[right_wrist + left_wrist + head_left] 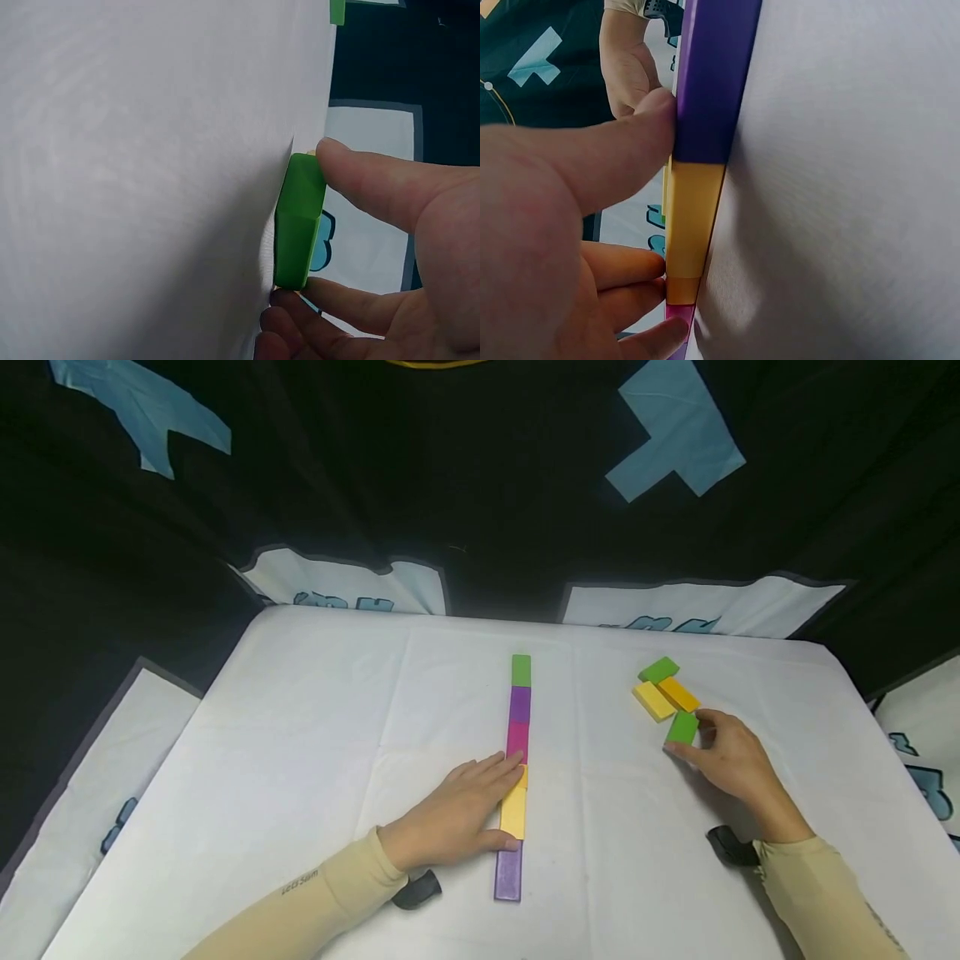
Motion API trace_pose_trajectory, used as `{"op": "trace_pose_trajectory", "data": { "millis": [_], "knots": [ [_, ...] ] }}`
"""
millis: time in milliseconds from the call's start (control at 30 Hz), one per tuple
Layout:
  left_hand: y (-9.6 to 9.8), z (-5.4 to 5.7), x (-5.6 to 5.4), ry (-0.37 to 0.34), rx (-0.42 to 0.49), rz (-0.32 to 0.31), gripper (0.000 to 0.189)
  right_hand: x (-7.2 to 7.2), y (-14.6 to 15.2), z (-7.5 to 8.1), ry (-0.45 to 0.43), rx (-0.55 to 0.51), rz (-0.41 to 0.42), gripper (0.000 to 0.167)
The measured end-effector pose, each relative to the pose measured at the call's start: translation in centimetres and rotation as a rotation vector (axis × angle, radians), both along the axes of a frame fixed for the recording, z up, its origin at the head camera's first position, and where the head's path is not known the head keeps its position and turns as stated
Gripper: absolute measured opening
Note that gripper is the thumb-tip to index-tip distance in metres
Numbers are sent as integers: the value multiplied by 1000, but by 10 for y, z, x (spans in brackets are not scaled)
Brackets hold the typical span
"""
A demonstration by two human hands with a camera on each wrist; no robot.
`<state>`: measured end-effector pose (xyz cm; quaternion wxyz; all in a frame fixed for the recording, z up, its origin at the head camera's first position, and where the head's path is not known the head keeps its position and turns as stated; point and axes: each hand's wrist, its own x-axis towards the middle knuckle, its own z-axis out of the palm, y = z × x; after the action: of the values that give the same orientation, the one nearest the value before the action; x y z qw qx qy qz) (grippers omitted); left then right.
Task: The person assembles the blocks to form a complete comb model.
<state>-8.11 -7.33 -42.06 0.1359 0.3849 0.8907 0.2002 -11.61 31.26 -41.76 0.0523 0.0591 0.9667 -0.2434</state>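
Note:
A straight row of flat blocks (517, 760) lies on the white table (315, 727), running from green at the far end through purple, magenta and yellow to purple nearest me. My left hand (459, 810) lies flat against the row's left side, its fingers straight along the yellow block (692, 217) and its thumb (592, 161) touching the near purple block (712, 82). My right hand (731, 758) pinches a green block (682, 727) between thumb and fingers; the same green block (298, 222) still rests on the table.
Just beyond the right hand lie a yellow block (653, 700), an orange block (678, 693) and another green block (658, 669), close together. Black cloth with blue shapes hangs behind the table. Wrist cameras show as dark mounts under both sleeves.

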Motion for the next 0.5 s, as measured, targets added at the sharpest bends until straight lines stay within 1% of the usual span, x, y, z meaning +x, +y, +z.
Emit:
{"op": "trace_pose_trajectory", "data": {
  "millis": [267, 500],
  "knots": [
    [0, -1, -1, -7, 20, 19, 88, -2, 1, -1, 9, 19, 5, 81],
    [0, -1, -1, 9, 20, 28, 89, 0, 1, -2, 48, 34, 18, 79]
  ]
}}
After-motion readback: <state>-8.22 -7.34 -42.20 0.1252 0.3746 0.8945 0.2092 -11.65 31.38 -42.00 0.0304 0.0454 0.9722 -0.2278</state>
